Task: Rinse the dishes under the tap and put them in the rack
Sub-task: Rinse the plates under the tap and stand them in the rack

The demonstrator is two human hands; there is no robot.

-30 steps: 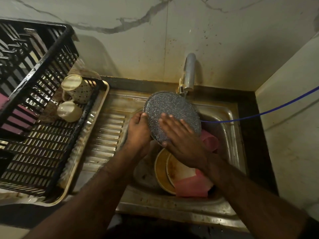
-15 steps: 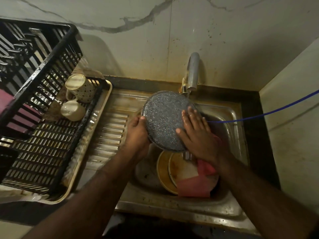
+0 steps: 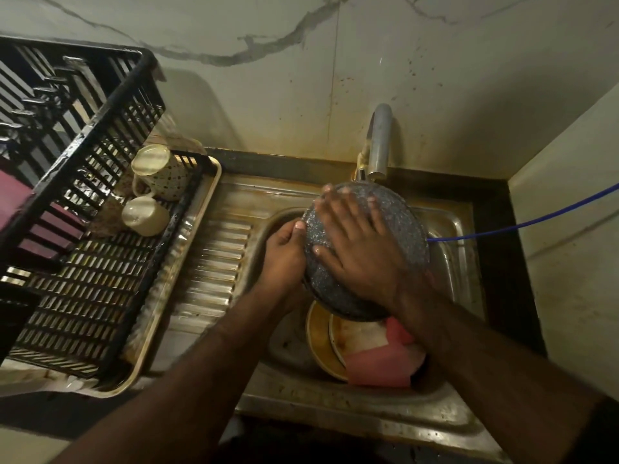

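Two wet hands work the speckled plate [image 3: 407,229] under the tap [image 3: 378,142]: the left hand [image 3: 284,259] pinches its rim, the right hand [image 3: 358,242] lies flat and open on it, so it may slip and crack on the plates [image 3: 321,343] below.

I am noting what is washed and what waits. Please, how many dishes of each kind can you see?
Mugs in the black rack: 2, one spotted, one plain cream
Speckled grey plate held under the tap: 1
Plates lying in the sink: 2 ()
Pink items in the sink, kind unclear: 2 ()
Total: 7
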